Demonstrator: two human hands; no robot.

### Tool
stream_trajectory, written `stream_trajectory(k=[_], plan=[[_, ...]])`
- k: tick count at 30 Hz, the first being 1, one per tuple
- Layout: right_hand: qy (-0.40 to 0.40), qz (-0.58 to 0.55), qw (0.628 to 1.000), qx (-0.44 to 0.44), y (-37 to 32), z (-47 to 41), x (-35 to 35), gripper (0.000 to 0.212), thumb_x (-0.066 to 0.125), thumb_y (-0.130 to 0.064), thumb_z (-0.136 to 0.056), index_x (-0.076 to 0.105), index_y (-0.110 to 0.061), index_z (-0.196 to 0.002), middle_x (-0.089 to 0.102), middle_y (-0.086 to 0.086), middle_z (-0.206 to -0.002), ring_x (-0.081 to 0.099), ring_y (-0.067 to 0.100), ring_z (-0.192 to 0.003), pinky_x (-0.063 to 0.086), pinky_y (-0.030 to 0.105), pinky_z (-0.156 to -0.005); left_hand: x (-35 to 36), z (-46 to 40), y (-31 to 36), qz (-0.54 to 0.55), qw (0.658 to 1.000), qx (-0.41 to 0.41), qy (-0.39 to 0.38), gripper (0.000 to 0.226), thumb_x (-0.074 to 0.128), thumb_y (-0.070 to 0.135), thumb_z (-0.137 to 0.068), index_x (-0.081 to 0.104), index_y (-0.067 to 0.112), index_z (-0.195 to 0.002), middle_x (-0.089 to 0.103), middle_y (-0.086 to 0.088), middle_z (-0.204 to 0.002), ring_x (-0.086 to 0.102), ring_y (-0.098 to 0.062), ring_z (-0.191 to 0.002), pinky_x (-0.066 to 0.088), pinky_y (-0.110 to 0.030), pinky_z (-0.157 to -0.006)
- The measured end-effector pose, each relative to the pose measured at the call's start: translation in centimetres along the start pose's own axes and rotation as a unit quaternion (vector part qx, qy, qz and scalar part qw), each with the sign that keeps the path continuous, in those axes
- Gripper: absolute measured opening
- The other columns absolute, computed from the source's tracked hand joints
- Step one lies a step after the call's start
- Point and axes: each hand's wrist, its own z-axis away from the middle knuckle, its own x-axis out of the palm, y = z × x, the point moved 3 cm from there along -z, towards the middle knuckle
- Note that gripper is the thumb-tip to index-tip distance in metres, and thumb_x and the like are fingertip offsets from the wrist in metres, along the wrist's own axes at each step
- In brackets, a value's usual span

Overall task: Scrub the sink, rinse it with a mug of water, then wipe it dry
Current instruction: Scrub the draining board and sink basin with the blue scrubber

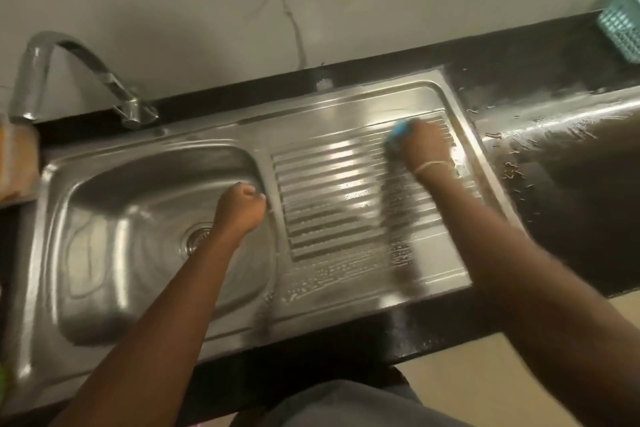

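Steel filled most of the view: a stainless sink set into a dark bench, with a bowl on the left and a ribbed drainboard on the right. The right hand pressed down at the far right corner of the drainboard, its grip clenched around a blue scrubber, of which only a small edge showed beside the fingers. A thin pale band circled that wrist. Suds or water droplets lay along the near ridges of the drainboard and on the flat strip in front of it. The left hand was balled into a fist, holding nothing visible, and rested at the bowl's right rim, just beside the ridges. A round drain sat in the bowl floor, partly hidden by the left forearm. A curved metal tap stood at the back left. Wet streaks shone on the bench to the right, and a teal basket stood at its far right corner.
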Motion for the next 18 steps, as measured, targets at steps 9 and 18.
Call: stream_trajectory(k=[9,18], plan=[[-0.160,-0.078,0.960,-0.218,-13.9,8.2,6.1,0.027,0.059,-0.030,-0.091,0.064,-0.021,-0.116,0.071,0.010,-0.104,0.068,0.033,-0.094,0.051,0.036,-0.077,1.9,-6.0,1.9,0.138,0.983,-0.106,0.050,0.024,0.053,0.026,-0.078,0.069,0.010,-0.084,0.069,-0.022,-0.094,0.065,-0.032,-0.083,0.044,-0.036,-0.067],[0.049,-0.053,0.997,0.031,5.2,-8.5,-4.6,0.027,0.063,-0.033,-0.089,0.067,-0.016,-0.109,0.070,0.012,-0.102,0.066,0.032,-0.094,0.050,0.037,-0.080,2.5,-6.1,4.3,-0.168,0.985,-0.010,0.046,0.024,0.083,0.029,-0.072,0.072,0.008,-0.078,0.068,-0.008,-0.074,0.065,-0.026,-0.070,0.043,-0.027,-0.058]])
